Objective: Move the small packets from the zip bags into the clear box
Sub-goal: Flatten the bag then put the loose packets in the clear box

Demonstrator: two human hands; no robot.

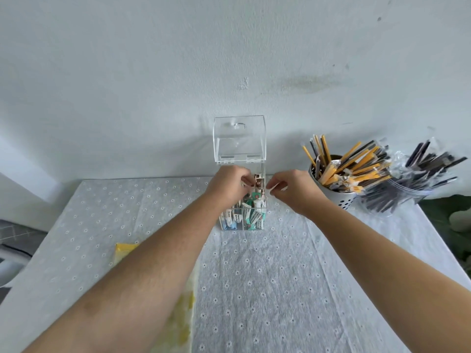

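tall clear acrylic box [240, 226] with inner dividers: stands upright on the desk [267, 289] near the far edge, long axis vertical, opening upward. its hinged clear lid [239, 138] is swung up and back, standing above the rear wall; a small handle shows on the lid.

small paper packets [251, 216]: slim, oblong, standing on end or leaning inside the box compartments, long axes mostly vertical. white with blue at front left, white with teal-green at front right, brown and white in the rear right section. printing is present but too small to read.

left hand [230, 186]: over the box top at its left side, fingers curled down among the packets; whether it pinches one cannot be told.

right hand [293, 191]: at the box's right rim, thumb and forefinger pinched on a small pale item, likely a packet, too blurred to identify.

desk covering: pale grey-white cloth with small embroidered daisies.

white perforated metal cup [339, 197]: right of the box, filled with long wrapped yellow and black sticks fanning outward.

clear zip bag [407, 189]: beside the cup, holding dark wrapped sticks.

yellow plastic bag [125, 249]: flat on the desk, partly under the left forearm.
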